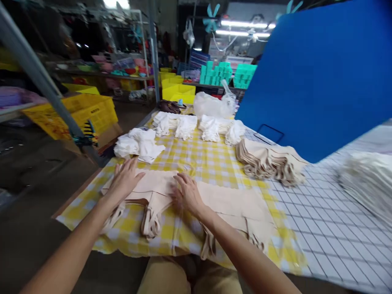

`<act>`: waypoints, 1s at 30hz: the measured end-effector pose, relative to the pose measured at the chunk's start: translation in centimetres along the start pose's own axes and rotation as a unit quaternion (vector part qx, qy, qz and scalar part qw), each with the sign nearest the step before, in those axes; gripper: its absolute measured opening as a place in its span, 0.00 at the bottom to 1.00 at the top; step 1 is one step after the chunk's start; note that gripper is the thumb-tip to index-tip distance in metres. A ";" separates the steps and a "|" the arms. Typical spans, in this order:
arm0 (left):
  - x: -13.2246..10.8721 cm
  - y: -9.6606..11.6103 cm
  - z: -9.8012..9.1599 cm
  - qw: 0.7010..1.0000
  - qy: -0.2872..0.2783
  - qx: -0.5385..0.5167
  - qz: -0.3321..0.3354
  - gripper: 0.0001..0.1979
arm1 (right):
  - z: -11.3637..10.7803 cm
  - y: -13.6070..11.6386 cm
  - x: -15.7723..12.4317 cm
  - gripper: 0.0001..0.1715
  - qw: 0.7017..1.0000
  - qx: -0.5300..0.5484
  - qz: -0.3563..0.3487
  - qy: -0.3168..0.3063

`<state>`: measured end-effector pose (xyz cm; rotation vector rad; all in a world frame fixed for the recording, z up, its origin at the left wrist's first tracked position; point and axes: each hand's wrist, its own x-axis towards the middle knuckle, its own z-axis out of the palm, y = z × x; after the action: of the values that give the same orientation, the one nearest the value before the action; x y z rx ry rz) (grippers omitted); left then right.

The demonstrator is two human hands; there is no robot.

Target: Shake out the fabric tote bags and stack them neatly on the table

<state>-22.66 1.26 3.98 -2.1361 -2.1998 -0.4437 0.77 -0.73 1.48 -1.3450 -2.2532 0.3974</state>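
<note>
Two beige strapped garments, looking like camisole tops in flat piles, lie on the yellow checked cloth in front of me. My left hand [125,179] rests with fingers outstretched on the upper left part of the left beige pile [156,183]. At that pile's right edge is my right hand [188,192], fingers extended and partly smeared by motion. Neither hand grips anything that I can see. The right beige pile [235,200] lies beside and partly under my right wrist. Straps of both piles hang toward me.
Behind lie a crumpled white garment heap [139,143] and white strapped piles [183,122]. A thicker beige stack [271,159] sits right, near a tall blue board [318,77]. White fabric [370,179] is stacked far right. A metal post [45,77] slants at left beside a yellow crate [88,114].
</note>
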 end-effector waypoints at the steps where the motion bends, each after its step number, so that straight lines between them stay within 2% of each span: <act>1: -0.5 1.9 -0.7 0.999 0.019 -0.041 0.026 0.27 | -1.0 0.4 -1.0 0.21 0.999 0.011 0.018 0.027; 3: -2.3 6.3 -1.5 0.990 0.028 -0.128 0.059 0.23 | -3.2 1.8 -3.8 0.18 0.995 0.029 0.058 0.078; 5: -5.1 11.0 -1.4 0.977 -0.027 -0.197 0.079 0.19 | -5.5 3.8 -7.2 0.16 0.986 0.036 0.107 0.126; 7: -8.2 15.5 -0.6 0.959 -0.115 -0.229 0.124 0.17 | -7.6 6.0 -10.7 0.14 0.971 0.021 0.172 0.162; 9: -10.7 19.1 0.6 0.946 -0.166 -0.233 0.155 0.16 | -9.4 7.8 -13.8 0.13 0.956 -0.015 0.242 0.163; 12: -12.6 22.6 2.4 0.954 -0.208 -0.168 0.134 0.15 | -10.5 9.2 -16.5 0.14 0.936 -0.068 0.330 0.102; 15: -12.7 24.2 3.7 0.966 -0.221 -0.094 0.096 0.18 | -10.1 8.8 -17.0 0.17 0.921 -0.118 0.370 0.016; 21: -12.4 25.1 4.3 0.968 -0.221 -0.068 0.100 0.18 | -9.0 7.4 -16.1 0.12 0.901 -0.227 0.360 -0.089; 25: -12.0 24.7 4.1 0.964 -0.227 -0.108 0.085 0.11 | -9.5 7.4 -16.1 0.11 0.901 -0.231 0.351 -0.111; 30: -11.1 23.8 4.2 0.939 -0.240 -0.246 -0.013 0.05 | -10.0 7.6 -16.5 0.11 0.904 -0.215 0.353 -0.114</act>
<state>2.03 -8.33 1.57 -2.7168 -2.5880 -0.5763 18.42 -11.58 2.05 -2.4720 -2.0205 0.3061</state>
